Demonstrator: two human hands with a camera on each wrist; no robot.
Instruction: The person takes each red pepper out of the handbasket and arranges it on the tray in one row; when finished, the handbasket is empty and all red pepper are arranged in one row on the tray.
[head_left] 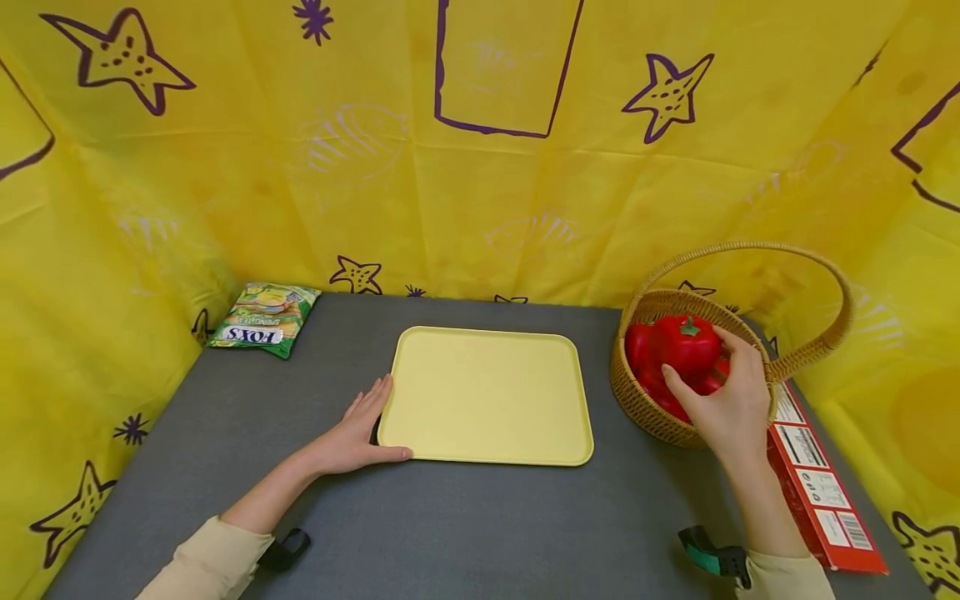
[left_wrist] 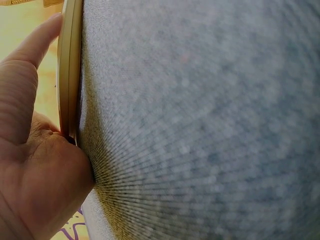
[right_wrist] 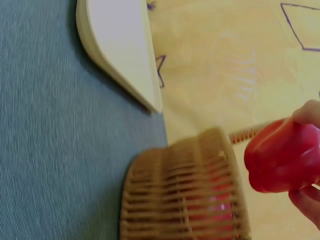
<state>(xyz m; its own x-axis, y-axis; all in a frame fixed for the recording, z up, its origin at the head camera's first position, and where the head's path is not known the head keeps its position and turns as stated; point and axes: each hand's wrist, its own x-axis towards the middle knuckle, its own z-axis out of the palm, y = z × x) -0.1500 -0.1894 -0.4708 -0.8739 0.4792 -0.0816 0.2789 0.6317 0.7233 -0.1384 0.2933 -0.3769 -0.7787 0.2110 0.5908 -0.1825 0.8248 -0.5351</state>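
Observation:
A red bell pepper (head_left: 686,346) with a green stem is gripped between the thumb and fingers of my right hand (head_left: 723,400). In the right wrist view the same pepper (right_wrist: 282,156) shows above the rim of the wicker basket (right_wrist: 185,195). More red peppers (head_left: 641,346) lie inside the basket (head_left: 652,412) below it. My left hand (head_left: 356,433) rests at the left end of a pale yellow tray (head_left: 487,396), thumb along the near corner and fingers spread along the left edge. In the left wrist view the thumb (left_wrist: 25,75) lies against the tray's side (left_wrist: 70,70).
A green Fox's candy bag (head_left: 266,317) lies at the back left of the grey table (head_left: 480,525). Right of the basket lies a red and white box (head_left: 817,483). The basket's tall handle (head_left: 750,247) arches above it. A yellow patterned cloth (head_left: 480,208) hangs behind.

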